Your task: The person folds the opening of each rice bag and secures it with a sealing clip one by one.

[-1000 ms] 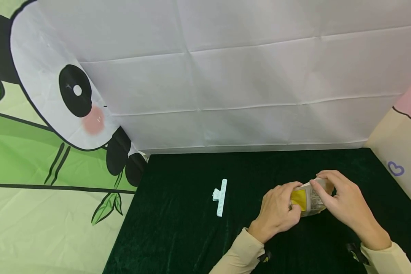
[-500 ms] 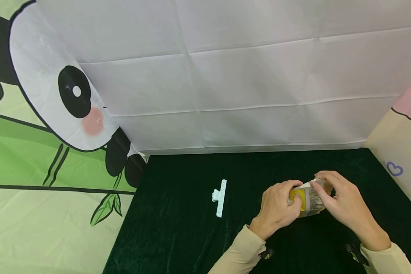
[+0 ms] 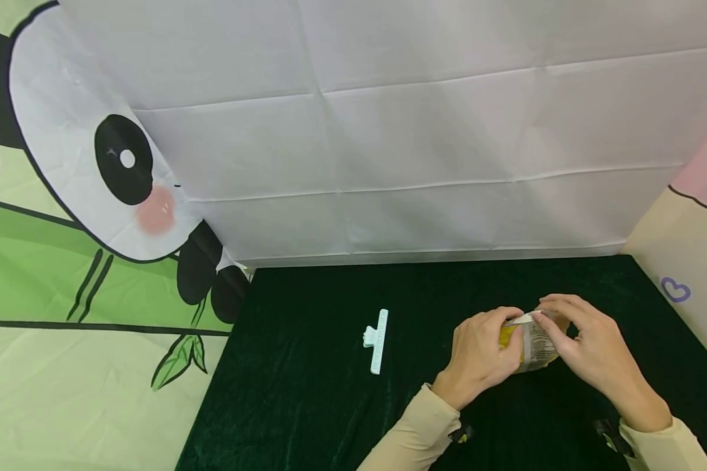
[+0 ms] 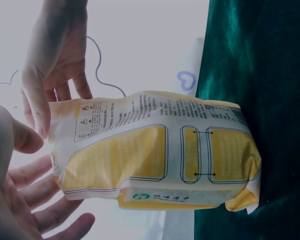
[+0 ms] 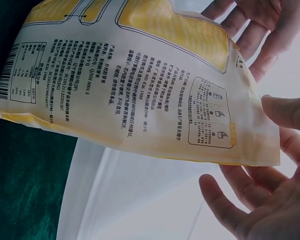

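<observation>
Left hand (image 3: 477,356) and right hand (image 3: 595,350) pinch the top corners of the bag (image 4: 150,152), upright over the table's (image 3: 306,405) right half, long axis near vertical, top edge up. Leftward, well apart, lies a clip (image 3: 380,341).

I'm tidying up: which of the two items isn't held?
The pale blue straight plastic clip, lying on dark green cloth; the yellow and white printed bag is held by the left hand and right hand.
</observation>
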The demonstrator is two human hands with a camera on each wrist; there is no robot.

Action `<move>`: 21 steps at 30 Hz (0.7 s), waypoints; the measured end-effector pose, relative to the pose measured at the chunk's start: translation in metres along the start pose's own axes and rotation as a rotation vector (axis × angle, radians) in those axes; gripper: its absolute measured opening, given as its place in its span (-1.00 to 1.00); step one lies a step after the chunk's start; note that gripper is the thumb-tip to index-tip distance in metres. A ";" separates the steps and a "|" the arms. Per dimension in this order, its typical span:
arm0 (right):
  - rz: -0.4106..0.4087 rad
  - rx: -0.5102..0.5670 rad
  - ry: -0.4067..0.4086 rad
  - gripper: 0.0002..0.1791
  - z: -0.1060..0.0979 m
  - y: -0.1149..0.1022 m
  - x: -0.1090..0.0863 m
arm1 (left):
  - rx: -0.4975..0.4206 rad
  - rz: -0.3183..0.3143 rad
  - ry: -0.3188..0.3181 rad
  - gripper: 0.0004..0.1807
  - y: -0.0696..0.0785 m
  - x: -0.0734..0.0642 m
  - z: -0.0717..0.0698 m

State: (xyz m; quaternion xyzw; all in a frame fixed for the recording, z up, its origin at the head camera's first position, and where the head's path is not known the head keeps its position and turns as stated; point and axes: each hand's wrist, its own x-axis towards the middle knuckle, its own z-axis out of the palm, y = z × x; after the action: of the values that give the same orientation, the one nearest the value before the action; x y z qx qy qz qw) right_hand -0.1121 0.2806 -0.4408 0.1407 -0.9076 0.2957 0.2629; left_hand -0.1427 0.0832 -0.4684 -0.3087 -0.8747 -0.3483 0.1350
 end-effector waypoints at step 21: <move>-0.081 0.016 0.012 -0.75 0.001 0.022 0.025 | 0.087 -0.047 0.055 -0.66 -0.001 0.030 0.015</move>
State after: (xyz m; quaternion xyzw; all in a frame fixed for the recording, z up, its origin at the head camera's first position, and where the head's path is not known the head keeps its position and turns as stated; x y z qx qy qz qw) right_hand -0.1420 0.2951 -0.4378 0.1777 -0.8972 0.2929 0.2788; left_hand -0.1663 0.1064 -0.4660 -0.2721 -0.8920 -0.3216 0.1640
